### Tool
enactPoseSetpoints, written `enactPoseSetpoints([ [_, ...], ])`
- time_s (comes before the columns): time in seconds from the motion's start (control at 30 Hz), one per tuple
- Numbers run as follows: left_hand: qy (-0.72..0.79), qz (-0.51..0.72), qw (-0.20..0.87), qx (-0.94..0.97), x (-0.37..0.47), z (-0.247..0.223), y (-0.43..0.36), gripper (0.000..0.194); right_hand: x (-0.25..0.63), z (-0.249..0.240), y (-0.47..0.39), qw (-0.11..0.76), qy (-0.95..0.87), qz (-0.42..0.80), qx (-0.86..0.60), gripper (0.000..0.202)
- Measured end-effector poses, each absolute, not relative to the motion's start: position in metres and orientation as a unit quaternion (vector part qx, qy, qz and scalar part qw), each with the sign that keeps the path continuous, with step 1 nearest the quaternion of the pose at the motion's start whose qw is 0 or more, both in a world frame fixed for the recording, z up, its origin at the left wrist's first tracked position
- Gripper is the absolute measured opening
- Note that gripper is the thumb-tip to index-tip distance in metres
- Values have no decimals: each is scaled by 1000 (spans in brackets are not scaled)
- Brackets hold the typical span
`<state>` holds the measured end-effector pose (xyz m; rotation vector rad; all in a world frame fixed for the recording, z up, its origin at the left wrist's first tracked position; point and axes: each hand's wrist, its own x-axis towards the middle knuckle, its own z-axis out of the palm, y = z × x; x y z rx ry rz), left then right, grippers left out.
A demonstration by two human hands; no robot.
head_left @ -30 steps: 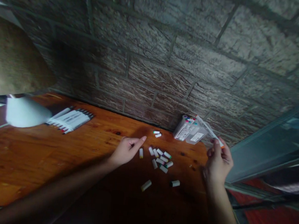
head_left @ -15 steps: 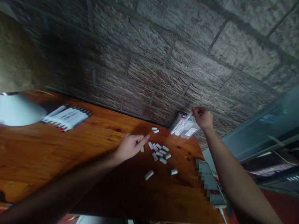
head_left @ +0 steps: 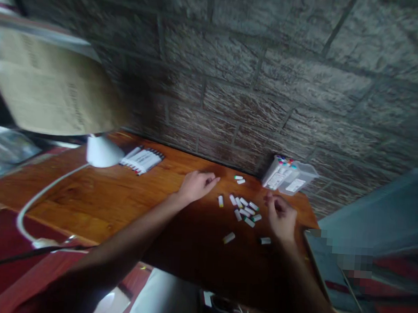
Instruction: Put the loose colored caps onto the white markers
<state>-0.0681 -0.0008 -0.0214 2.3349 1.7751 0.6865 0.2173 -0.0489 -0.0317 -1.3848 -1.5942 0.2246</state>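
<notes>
My left hand (head_left: 199,186) rests on the wooden table with its fingers curled in and nothing visible in them. Just right of it lies one small white cap with a yellow end (head_left: 221,201). My right hand (head_left: 281,217) hovers over the table's right part, fingers loosely bent and apart, with nothing visible between them. A loose group of white marker caps (head_left: 244,212) with coloured ends lies between the hands. Behind my right hand, a clear plastic case (head_left: 276,174) holds markers with coloured tops; a second clear case (head_left: 295,183) stands against it.
A row of white markers (head_left: 143,161) lies on the table (head_left: 180,155) at the left, near a lamp (head_left: 103,152) with a brown shade. A phone (head_left: 332,272) with a cable sits at the right edge. A stone wall (head_left: 219,100) rises behind.
My right hand has come down from the top of the cases towards the caps, leaving the white marker it was at. The view has shifted left. My left hand has drawn away from the yellow-ended cap.
</notes>
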Motion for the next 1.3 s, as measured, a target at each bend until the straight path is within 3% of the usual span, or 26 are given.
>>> enactPoseSetpoints([
  [0.23, 801, 112, -1, 588, -154, -12, 7, 31, 225, -43, -36, 471, -605, 150, -625, 47],
  [0.5, 820, 121, 63, 556, -198, -16, -2, 38, 220, -43, -38, 479, -571, 217, -631, 49],
  [0.73, 663, 255, 255, 656, -135, 7, 17, 25, 215, -43, -35, 538, -549, 233, -596, 49],
  [0.83, 547, 312, 356, 691, -72, -1, 12, 35, 203, -34, -40, 564, -556, 266, -549, 48],
  [0.87, 501, 339, 405, 686, -52, -7, 6, 38, 199, -30, -42, 572, -559, 283, -529, 47],
  [0.93, 331, 429, 625, 562, -21, -20, -10, 40, 193, -22, -44, 559, -574, 349, -486, 42],
  [1.0, 267, 418, 716, 491, -4, -30, -25, 34, 190, -16, -45, 542, -573, 413, -455, 43],
  [1.1, 278, 369, 725, 511, -1, -36, -37, 24, 186, -12, -48, 523, -561, 470, -437, 43],
  [1.3, 278, 344, 731, 519, -11, -36, -35, 23, 184, -19, -49, 529, -529, 513, -421, 31],
])
